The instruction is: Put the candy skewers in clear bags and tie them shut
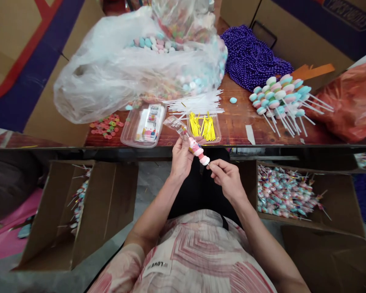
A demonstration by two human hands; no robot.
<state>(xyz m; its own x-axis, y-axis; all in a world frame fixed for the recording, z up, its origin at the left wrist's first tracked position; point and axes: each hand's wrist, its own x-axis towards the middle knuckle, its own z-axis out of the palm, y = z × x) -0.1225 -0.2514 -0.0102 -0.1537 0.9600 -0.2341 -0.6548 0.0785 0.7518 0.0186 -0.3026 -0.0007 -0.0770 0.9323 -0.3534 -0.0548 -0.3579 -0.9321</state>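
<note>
My left hand (181,156) is closed around a candy skewer (197,149) of pink and white pieces, whose upper end sits in a small clear wrapper bag (176,124). My right hand (227,176) pinches the lower end of the skewer's stick just below the last candy. Both hands are held over my lap, just in front of the wooden table's front edge (262,138). Right behind them on the table are a clear tray of yellow twist ties (203,126) and a bundle of white sticks (195,105).
A big clear plastic bag of pastel candies (134,65), purple bead strings (251,57), a pile of finished unwrapped skewers (280,99), a tray of stickers (144,124) and loose pink rings (106,126) lie on the table. Cardboard boxes stand at my left (76,211) and right (293,193).
</note>
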